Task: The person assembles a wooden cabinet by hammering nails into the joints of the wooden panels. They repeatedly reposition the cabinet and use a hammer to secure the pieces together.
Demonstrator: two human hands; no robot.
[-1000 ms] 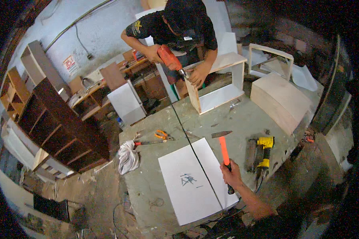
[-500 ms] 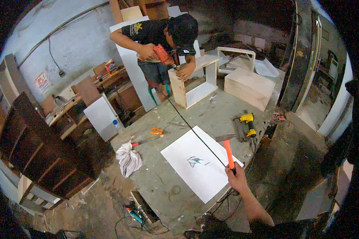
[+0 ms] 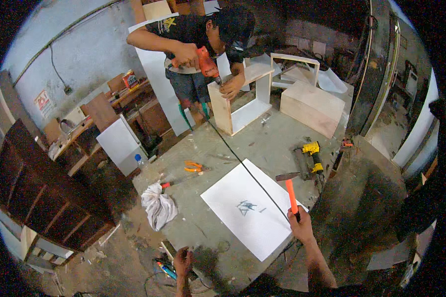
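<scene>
My right hand (image 3: 302,225) grips a hammer (image 3: 291,195) by its black lower end. Its orange handle points up and away, with the dark head tilted above the table. Below and left of the hammer lies a white sheet (image 3: 233,195) with a small heap of nails or screws (image 3: 245,206) on it. My left hand (image 3: 183,261) is over the table's near left edge; its fingers look bent, but are too dark and blurred to read. A black cord crosses the sheet towards my right hand.
Across the table (image 3: 203,227), a co-worker holds a red drill (image 3: 208,67) against an open wooden frame (image 3: 243,99). A wooden box (image 3: 312,108) stands beside it. Also on the table are a yellow nail gun (image 3: 312,157), orange pliers (image 3: 196,167) and a white cloth (image 3: 158,207).
My left hand has come into view at the lower edge. My right hand has shifted slightly right and nearer with the hammer. The co-worker still holds the drill on the frame.
</scene>
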